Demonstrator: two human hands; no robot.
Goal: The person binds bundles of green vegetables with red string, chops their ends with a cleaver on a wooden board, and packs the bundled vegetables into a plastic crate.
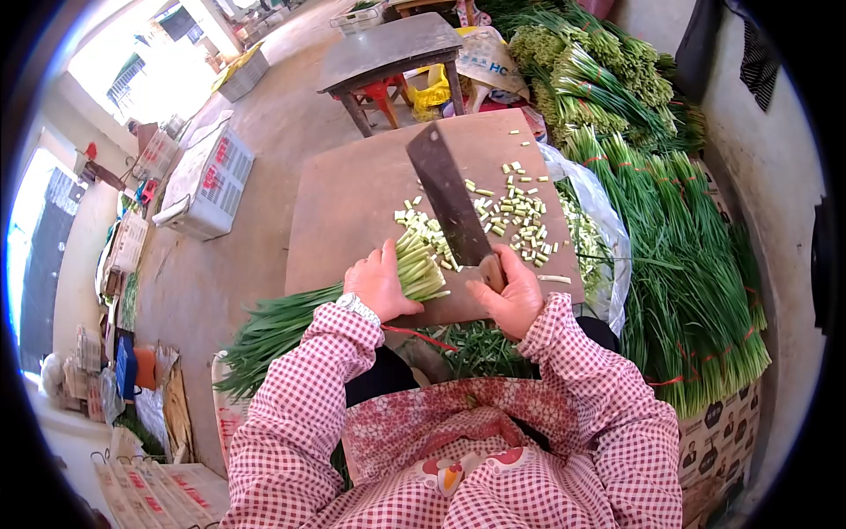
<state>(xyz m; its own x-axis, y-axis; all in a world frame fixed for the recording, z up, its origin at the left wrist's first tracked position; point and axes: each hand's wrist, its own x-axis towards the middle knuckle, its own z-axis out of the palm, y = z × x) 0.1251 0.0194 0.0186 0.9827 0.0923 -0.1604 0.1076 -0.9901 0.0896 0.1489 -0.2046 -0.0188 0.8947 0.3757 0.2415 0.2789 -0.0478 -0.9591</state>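
Note:
My left hand (379, 280) is closed around a bunch of garlic chives (295, 319), near its pale cut ends. The green leaves trail off to the left past the table edge. In my right hand (515, 295) is the wooden handle of a cleaver (451, 198), its broad dark blade tilted up and away from me, just right of the bunch's ends. Short cut stem pieces (524, 214) lie scattered on the brown tabletop (339, 198), mostly right of the blade. A red band (421, 337) hangs below the bunch by my left wrist.
Bundled chives (679, 256) are heaped along the right, beside a clear plastic bag (612, 234) holding cut pieces. A dark small table (392, 48) with a red stool (381, 93) under it stands beyond. White crates (211, 181) sit on the floor at left.

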